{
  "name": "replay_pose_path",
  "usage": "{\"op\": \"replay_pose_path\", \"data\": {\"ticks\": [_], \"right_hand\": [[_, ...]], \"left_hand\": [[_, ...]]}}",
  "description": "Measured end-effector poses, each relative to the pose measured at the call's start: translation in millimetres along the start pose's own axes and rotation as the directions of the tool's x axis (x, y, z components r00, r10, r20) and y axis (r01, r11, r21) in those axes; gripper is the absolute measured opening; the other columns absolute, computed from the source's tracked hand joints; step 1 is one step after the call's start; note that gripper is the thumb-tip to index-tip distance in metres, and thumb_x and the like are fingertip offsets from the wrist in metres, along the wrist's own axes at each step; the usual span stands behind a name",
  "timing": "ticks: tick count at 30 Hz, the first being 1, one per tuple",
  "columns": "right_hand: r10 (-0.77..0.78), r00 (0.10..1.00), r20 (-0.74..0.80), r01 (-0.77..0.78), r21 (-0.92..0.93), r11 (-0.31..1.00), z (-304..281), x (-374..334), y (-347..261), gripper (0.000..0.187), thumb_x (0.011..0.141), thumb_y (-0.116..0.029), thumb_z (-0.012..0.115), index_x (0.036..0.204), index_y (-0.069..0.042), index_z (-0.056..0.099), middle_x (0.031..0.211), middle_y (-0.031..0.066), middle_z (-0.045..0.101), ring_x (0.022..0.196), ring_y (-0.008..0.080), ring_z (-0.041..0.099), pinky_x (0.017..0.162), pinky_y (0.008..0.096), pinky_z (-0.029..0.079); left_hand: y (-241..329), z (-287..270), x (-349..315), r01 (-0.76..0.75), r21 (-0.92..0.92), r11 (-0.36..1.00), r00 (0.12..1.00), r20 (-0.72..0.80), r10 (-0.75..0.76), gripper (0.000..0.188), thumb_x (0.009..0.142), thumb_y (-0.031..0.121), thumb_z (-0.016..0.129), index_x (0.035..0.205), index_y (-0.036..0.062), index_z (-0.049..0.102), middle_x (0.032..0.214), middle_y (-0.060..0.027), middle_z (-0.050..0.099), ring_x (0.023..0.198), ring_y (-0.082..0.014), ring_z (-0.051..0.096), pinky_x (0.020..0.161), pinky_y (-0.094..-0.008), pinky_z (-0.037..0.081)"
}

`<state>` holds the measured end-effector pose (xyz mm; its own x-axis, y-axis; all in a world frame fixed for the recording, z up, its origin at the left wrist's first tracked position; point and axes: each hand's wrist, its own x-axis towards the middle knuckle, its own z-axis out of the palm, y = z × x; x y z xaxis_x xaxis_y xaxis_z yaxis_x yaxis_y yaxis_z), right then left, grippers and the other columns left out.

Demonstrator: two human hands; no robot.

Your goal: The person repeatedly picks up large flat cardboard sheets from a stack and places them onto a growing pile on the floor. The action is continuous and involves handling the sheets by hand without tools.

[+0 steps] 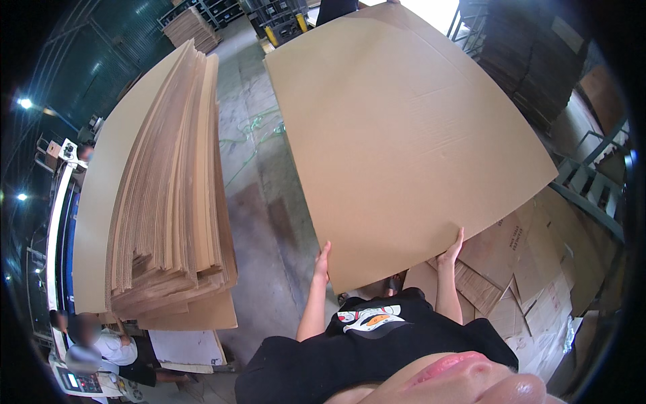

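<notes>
A large brown cardboard sheet [404, 148] stretches out in front of me, its near edge close to my body. My left hand [323, 264] grips it at the near left corner. Further right along the near edge, my right hand [451, 252] holds the same sheet, and part of that hand is hidden by the board. To the left stands a tall stack of cardboard sheets [171, 168], its uneven layered edges facing me. Whether more sheets lie under the held one cannot be made out.
Green strapping [254, 128] lies on the concrete floor [259, 209] between stack and sheet. Flattened cardboard [511, 269] is piled at right, near metal steps [592, 185]. A co-worker [111, 347] is at lower left; another person's dark clothing [336, 9] shows beyond the sheet, near a forklift [279, 23].
</notes>
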<state>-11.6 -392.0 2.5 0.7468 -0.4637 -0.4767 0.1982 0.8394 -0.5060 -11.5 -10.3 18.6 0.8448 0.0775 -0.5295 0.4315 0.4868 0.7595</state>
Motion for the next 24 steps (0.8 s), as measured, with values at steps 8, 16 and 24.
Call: {"op": "replay_pose_path", "data": {"ticks": [8, 16, 24], "right_hand": [[-0.040, 0.999, 0.004, 0.040, -0.042, 0.998, 6.2, -4.5, -1.0, 0.060, 0.090, -0.053, 0.048, 0.125, -0.005, 0.048, 0.120, 0.0102, 0.054, 0.109, 0.0272, 0.053, 0.092, 0.0423, 0.045], [-0.003, 1.000, 0.012, 0.003, 0.008, 1.000, 13.2, -11.8, -2.4, 0.062, 0.090, -0.054, 0.047, 0.128, -0.005, 0.047, 0.123, 0.0111, 0.053, 0.111, 0.0287, 0.052, 0.092, 0.0430, 0.045], [0.017, 1.000, 0.016, -0.017, 0.039, 0.999, 6.4, -22.1, 0.1, 0.052, 0.091, -0.050, 0.049, 0.119, -0.006, 0.054, 0.113, 0.0082, 0.059, 0.103, 0.0236, 0.056, 0.088, 0.0366, 0.048]], "left_hand": [[-13.4, -14.3, 12.9, -0.023, 0.011, 1.000, 0.999, 0.029, 0.022, 0.055, 0.087, 0.043, 0.062, 0.125, 0.0050, 0.049, 0.116, -0.0083, 0.059, 0.103, -0.0195, 0.060, 0.085, -0.0341, 0.051], [-24.9, -27.8, 21.8, -0.006, -0.038, 0.999, 0.998, 0.063, 0.009, 0.051, 0.089, 0.041, 0.059, 0.123, 0.0051, 0.051, 0.114, -0.0082, 0.060, 0.100, -0.0196, 0.061, 0.081, -0.0335, 0.053], [-33.1, -35.8, 15.8, -0.001, -0.082, 0.997, 0.998, 0.062, 0.006, 0.052, 0.090, 0.044, 0.057, 0.124, 0.0059, 0.050, 0.113, -0.0077, 0.060, 0.099, -0.0198, 0.061, 0.080, -0.0340, 0.053]]}}
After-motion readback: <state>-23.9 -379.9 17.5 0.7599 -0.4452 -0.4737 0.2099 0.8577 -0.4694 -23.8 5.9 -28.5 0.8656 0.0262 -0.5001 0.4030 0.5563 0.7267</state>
